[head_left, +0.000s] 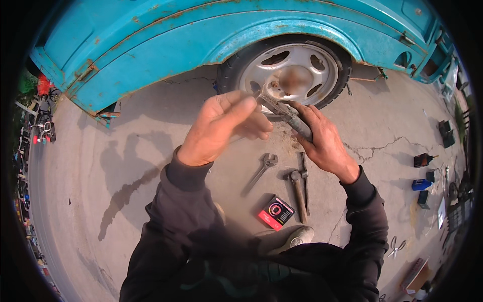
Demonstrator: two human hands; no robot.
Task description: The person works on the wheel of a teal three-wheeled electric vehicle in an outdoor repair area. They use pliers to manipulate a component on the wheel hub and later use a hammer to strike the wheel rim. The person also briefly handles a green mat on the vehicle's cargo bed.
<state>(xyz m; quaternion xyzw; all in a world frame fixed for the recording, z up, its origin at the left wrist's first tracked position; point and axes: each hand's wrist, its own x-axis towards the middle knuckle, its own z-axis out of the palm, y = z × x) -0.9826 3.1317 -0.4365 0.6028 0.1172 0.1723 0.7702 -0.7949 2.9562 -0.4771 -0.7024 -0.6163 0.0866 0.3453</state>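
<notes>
My right hand (317,133) is closed around a grimy, long metal hand tool (294,121), held slanted in front of the silver wheel (322,75) of a rusty turquoise vehicle (126,70). My left hand (224,123) is at the tool's upper end, slightly blurred, with its lower fingers loosely apart; I cannot tell whether the thumb touches the tool. Below on the concrete lie an adjustable wrench (259,173), a hammer (299,196), a dark bar (304,161) behind it and a red-and-black box (275,214).
My shoe (302,236) shows below the box. Along the right side are several dark and blue containers (422,183), pliers (396,246) and a red-edged box (415,277). Assorted tools and parts (43,128) line the far left. The concrete ground (372,126) is cracked.
</notes>
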